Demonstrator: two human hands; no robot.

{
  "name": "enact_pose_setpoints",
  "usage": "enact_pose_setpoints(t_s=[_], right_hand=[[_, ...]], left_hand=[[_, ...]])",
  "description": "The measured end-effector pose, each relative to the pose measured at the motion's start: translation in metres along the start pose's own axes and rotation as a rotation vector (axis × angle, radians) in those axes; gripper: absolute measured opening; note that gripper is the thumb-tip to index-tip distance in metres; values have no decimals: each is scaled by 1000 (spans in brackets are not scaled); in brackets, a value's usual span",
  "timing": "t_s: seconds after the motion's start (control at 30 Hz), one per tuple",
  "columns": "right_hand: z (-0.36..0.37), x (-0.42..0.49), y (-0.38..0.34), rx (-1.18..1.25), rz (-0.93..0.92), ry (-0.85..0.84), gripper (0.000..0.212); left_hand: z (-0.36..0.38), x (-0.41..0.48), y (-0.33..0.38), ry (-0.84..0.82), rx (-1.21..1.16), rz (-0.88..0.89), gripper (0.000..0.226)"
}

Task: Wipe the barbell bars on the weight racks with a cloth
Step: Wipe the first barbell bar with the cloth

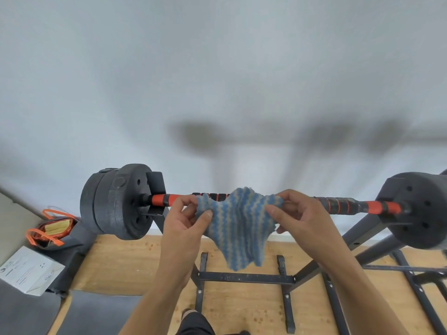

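Observation:
A blue and beige striped cloth (239,226) hangs stretched between my two hands, just in front of the barbell bar (338,205). My left hand (186,223) pinches the cloth's left corner between thumb and fingers. My right hand (302,218) pinches its right corner. The bar is black with orange bands and lies across a black rack (246,278). Black weight plates sit on its left end (118,201) and right end (420,209). The cloth hides the bar's middle; I cannot tell whether it touches the bar.
A white wall stands close behind the rack. The floor is wood-patterned (125,264) with a dark mat (96,313) at lower left. An orange and black bag (52,229) and a white box (29,272) lie at the left. More black rack legs (416,286) spread at right.

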State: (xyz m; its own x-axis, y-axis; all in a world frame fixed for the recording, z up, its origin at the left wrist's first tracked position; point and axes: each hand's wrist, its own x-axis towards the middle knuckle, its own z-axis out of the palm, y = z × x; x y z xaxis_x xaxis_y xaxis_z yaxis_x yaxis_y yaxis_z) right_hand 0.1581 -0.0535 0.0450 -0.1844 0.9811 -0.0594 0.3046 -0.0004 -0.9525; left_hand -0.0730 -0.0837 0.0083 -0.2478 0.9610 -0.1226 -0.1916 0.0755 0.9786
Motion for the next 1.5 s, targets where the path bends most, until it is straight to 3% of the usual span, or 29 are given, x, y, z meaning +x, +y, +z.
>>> enact_pose_setpoints(t_s=[0.13, 0.33, 0.47, 0.63, 0.97, 1.13, 1.2, 1.33, 1.5], right_hand=[[-13, 1, 3, -35, 14, 88, 5], [-14, 2, 5, -44, 15, 152, 6], [2, -1, 2, -55, -31, 125, 1], [28, -5, -4, -87, -107, 77, 10], [35, -7, -1, -284, -176, 123, 10], [31, -8, -2, -372, -186, 85, 35], [29, -7, -1, -396, -183, 85, 32], [26, -6, -2, -328, -207, 145, 15], [14, -2, -6, -119, -102, 145, 16]], left_hand=[[-8, 6, 3, 19, 110, 44, 31], [0, 5, 8, 109, 173, 118, 8], [16, -5, 6, 103, 276, 189, 6], [40, -16, 6, 38, 243, 146, 7], [47, -25, 7, 4, 243, 91, 19], [47, -32, 11, -14, 186, 54, 36], [44, -34, 13, -75, 231, 74, 41], [40, -31, 20, -162, 352, 171, 43], [33, -14, 7, 14, 473, 262, 28]])
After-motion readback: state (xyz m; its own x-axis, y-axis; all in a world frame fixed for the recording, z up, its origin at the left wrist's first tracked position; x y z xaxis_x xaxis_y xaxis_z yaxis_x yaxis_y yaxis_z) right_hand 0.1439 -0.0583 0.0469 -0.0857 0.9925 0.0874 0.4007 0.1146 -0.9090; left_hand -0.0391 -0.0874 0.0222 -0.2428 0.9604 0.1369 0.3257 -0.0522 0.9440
